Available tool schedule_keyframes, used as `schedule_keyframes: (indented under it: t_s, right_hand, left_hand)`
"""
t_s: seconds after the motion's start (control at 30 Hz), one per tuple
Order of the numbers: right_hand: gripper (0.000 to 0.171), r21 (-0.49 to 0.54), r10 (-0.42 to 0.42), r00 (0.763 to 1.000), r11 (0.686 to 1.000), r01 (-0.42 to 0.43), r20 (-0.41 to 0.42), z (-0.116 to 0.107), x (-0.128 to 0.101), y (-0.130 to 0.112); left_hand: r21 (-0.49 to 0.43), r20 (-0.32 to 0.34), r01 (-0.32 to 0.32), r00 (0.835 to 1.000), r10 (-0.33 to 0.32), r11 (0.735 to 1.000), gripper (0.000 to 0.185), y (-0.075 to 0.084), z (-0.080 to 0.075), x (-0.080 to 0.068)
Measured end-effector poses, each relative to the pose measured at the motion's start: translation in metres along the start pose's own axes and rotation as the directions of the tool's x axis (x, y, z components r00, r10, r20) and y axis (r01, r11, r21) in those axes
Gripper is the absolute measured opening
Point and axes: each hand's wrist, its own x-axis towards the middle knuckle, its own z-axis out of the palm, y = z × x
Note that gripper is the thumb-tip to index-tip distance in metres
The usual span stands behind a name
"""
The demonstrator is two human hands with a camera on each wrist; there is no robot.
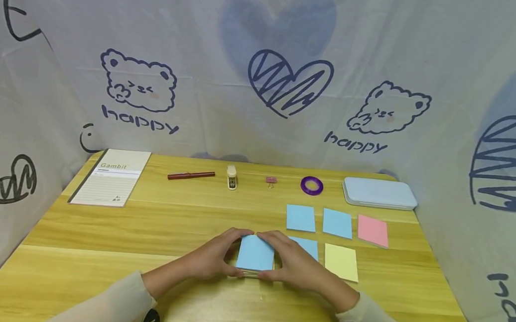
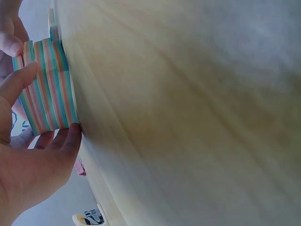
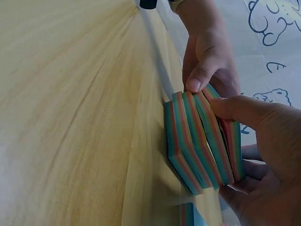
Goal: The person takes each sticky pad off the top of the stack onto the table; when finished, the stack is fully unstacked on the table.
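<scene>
A thick pad of sticky notes (image 1: 255, 253) with a blue top sheet stands on the wooden table (image 1: 99, 240) near its front middle. My left hand (image 1: 230, 253) grips its left side and my right hand (image 1: 280, 256) grips its right side, fingertips meeting over the far edge. In the left wrist view the pad (image 2: 49, 89) shows striped blue, pink and yellow edges between the thumb and fingers of my left hand (image 2: 56, 141). The right wrist view shows the pad (image 3: 202, 141) fanned into a few slanted blocks, held by my right hand (image 3: 256, 141), with the left hand (image 3: 207, 61) beyond.
Loose notes lie right of the hands: two blue (image 1: 301, 218) (image 1: 337, 223), one pink (image 1: 373, 231), one yellow (image 1: 341, 261), another blue (image 1: 308, 245) partly hidden. Along the back: notebook (image 1: 112, 176), red pen (image 1: 191, 175), small bottle (image 1: 232, 177), binder clip (image 1: 271, 181), purple tape ring (image 1: 312, 186), blue case (image 1: 379, 193).
</scene>
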Motion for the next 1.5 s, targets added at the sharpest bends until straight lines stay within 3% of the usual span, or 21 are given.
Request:
schedule_keyframes:
  t_s: [0.43,0.93,1.2,1.5]
  right_hand:
    - [0.086,0.005,0.070,0.997,0.998,-0.070,-0.044,-0.019,-0.027,0.018]
    - [0.086,0.063,0.188,0.972,0.981,-0.181,-0.139,-0.060,-0.099,0.058]
    - [0.089,0.007,0.285,0.942,0.957,-0.289,-0.175,-0.079,-0.142,0.083]
    - [0.090,0.044,0.403,0.900,0.915,-0.401,-0.166,-0.096,-0.178,0.118]
  left_hand:
    - [0.051,-0.009,-0.012,1.000,0.013,0.999,0.084,0.002,0.000,-0.001]
    - [0.053,-0.007,-0.024,1.000,0.025,0.998,0.083,0.000,0.002,-0.001]
    - [0.065,-0.015,-0.022,1.000,0.023,0.998,0.084,-0.001,0.002,-0.001]
    - [0.064,-0.018,-0.021,1.000,0.022,0.998,0.083,-0.001,0.002,0.000]
